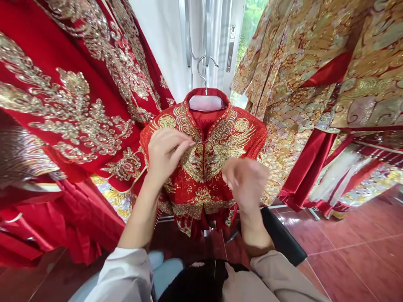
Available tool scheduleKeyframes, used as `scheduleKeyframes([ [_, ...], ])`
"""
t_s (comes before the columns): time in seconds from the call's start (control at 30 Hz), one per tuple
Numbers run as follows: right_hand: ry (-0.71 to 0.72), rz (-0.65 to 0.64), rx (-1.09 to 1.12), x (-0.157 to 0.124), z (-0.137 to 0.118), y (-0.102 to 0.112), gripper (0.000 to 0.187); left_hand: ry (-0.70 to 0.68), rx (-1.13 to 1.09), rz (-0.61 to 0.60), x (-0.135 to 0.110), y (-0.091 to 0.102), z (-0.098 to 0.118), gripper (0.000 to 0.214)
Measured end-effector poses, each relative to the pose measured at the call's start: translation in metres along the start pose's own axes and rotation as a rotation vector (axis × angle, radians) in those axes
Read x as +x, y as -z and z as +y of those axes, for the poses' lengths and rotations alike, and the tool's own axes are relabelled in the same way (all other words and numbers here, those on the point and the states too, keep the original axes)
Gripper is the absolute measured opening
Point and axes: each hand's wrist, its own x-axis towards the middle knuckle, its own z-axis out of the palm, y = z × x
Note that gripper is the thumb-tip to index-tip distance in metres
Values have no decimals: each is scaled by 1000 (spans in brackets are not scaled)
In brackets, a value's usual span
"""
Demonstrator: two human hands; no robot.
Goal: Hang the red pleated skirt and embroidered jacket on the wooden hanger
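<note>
A red jacket (204, 167) with gold embroidery hangs in front of me on a hanger (202, 69) with a metal hook. Its stand collar is spread around a pale panel, and its front edges meet at the middle. My left hand (166, 152) is over the left chest of the jacket, thumb and fingers pinched together near the front edge. Whatever lies between those fingertips is too small to make out. On the other side, my right hand (247, 181) is blurred, with its fingers curled in front of the lower right chest. What it may hold is hidden.
Red garments (103, 105) with silver-gold beading hang close on the left. Gold patterned garments (302, 75) hang on the right, beside red and white cloth. A black object (281, 237) lies low by my right forearm. Red tiles (362, 256) cover the floor.
</note>
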Motion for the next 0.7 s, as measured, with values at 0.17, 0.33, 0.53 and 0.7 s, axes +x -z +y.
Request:
scheduleKeyframes([
  [0.17,96,287,-206,63,54,-41,23,-104,294,-479,28,-7,-26,54],
  [0.33,80,396,-87,79,83,-47,21,-123,305,-477,28,-16,-42,55],
  [0.53,-57,424,199,39,144,-53,28,17,222,-182,24,-19,-58,26],
  [0.7,-339,492,-62,-48,220,-39,24,89,233,183,32,-20,-70,22],
])
